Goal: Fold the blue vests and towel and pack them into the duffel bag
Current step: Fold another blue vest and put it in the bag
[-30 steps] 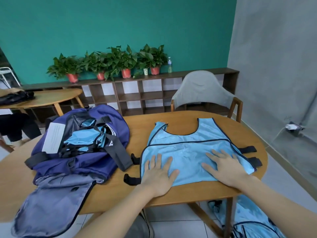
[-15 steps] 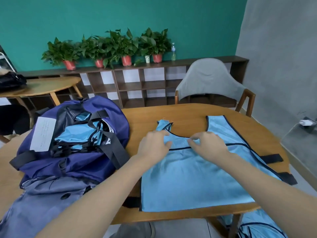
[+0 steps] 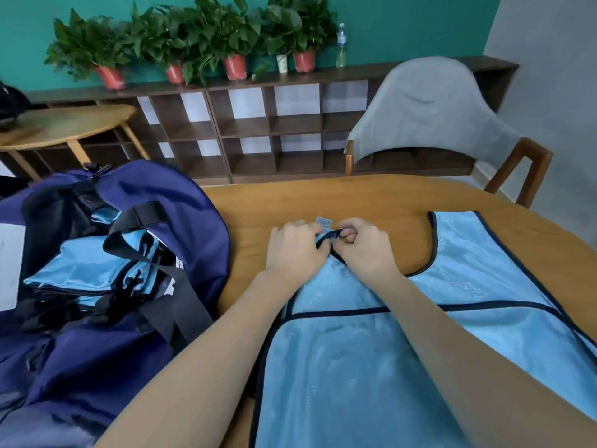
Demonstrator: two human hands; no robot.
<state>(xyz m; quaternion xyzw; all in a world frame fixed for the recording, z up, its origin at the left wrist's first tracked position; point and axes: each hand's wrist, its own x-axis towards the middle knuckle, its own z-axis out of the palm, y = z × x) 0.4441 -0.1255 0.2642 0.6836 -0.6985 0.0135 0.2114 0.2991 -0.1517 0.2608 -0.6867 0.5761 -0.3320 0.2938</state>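
A light blue vest (image 3: pixel 371 350) with dark piping lies flat on the wooden table (image 3: pixel 323 202). My left hand (image 3: pixel 295 250) and my right hand (image 3: pixel 366 250) meet at its left shoulder strap and both pinch the strap's end, where a small white label sticks up. The right shoulder strap lies spread out to the right. On the left stands the open navy duffel bag (image 3: pixel 193 215) with folded blue vests (image 3: pixel 87 270) inside, crossed by black straps.
A grey-backed wooden chair (image 3: pixel 433 114) stands behind the table. A low shelf (image 3: pixel 258 134) with potted plants runs along the teal wall. A second wooden table (image 3: pixel 64 124) is at the far left.
Both hands moved from the vest's lower part up to its left shoulder strap and took hold of the strap end. The view has come closer and tilted down.
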